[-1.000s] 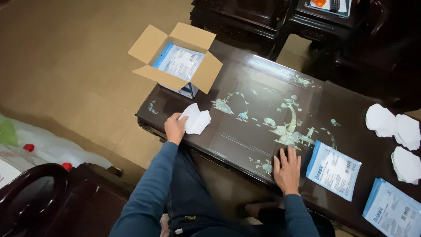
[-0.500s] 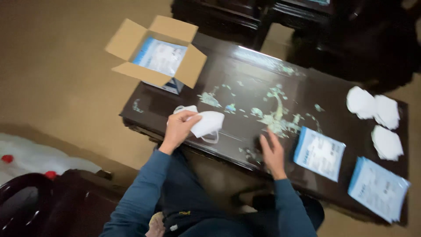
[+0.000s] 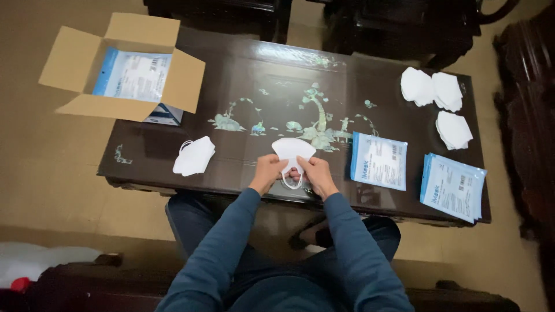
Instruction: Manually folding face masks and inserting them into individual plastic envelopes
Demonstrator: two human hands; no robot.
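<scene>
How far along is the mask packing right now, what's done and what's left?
Done: the open cardboard box already holds pouches. In hand: left hand and right hand grip one white mask. Seemingly left: a loose mask, mask stacks, and the pouches and on the table.

Dark inlaid wood table (image 3: 370,75) w/ dark chairs (image 3: 399,26), tan floor (image 3: 52,156).

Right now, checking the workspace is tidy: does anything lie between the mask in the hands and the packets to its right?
Nothing visible: bare table separates the mask, held by both hands, from the nearest packet.
</scene>
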